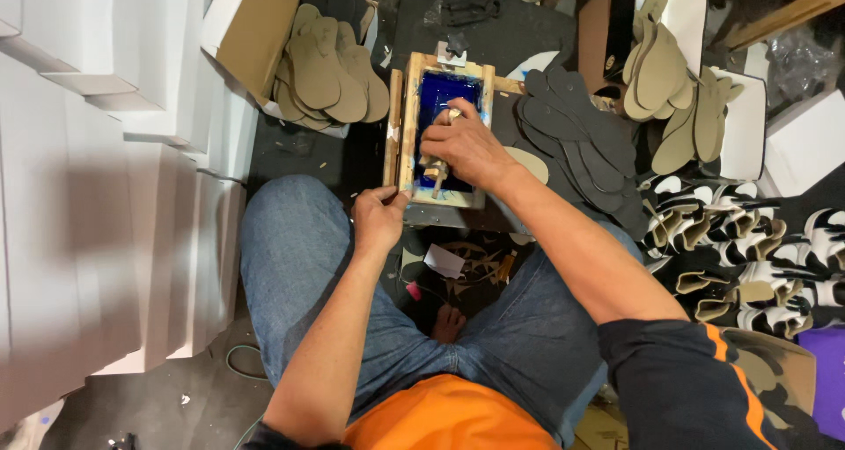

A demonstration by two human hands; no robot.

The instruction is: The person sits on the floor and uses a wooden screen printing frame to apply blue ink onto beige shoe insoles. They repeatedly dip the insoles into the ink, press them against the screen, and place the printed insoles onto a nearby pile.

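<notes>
Orange shirt (449, 415) at 6 o'clock; left hand (378, 221) pinches one wooden screen-print frame (405, 133) at its near corner; right hand (466, 146) clenched around squeegee handle (437, 173) over blue mesh, 12 o'clock. Two tan insole piles (330, 72), one dark pile (581, 146).

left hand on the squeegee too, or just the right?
No: the left hand grips the near corner of the wooden screen frame, while only the right hand holds the squeegee.

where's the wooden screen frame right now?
Head view, centre top: the wooden screen frame sits in front of the person's knees, left hand gripping its near corner, right hand on the blue mesh, dark insoles right.
</notes>
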